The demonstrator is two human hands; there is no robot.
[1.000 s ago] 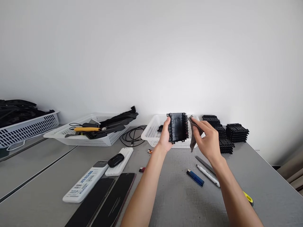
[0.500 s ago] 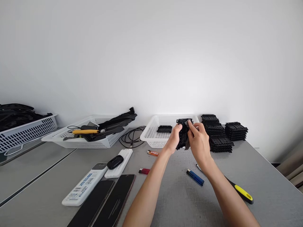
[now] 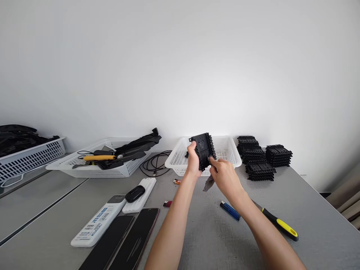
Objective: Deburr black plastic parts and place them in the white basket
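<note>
My left hand (image 3: 192, 161) holds a black ribbed plastic panel (image 3: 203, 149) upright above the front edge of a white perforated basket (image 3: 229, 152). My right hand (image 3: 225, 178) pinches a small grey cloth (image 3: 208, 184) just under the panel's lower right corner; the cloth hangs below my fingers. Stacks of the same black panels (image 3: 260, 159) stand on the grey table (image 3: 208, 236) to the right of the basket.
A blue lighter (image 3: 230, 210), a black-and-yellow handled tool (image 3: 278, 223), a red lighter (image 3: 168, 203) and an orange lighter (image 3: 177, 181) lie near my arms. Left are two phones (image 3: 123, 240), a white remote (image 3: 97, 223), a power bank with a black case (image 3: 137, 192), cables (image 3: 156, 163), and two more white baskets (image 3: 92, 168).
The panel has swung from edge-on to tilted with its face showing and shifted left. My right hand with the cloth dropped from the panel's top to below its lower corner.
</note>
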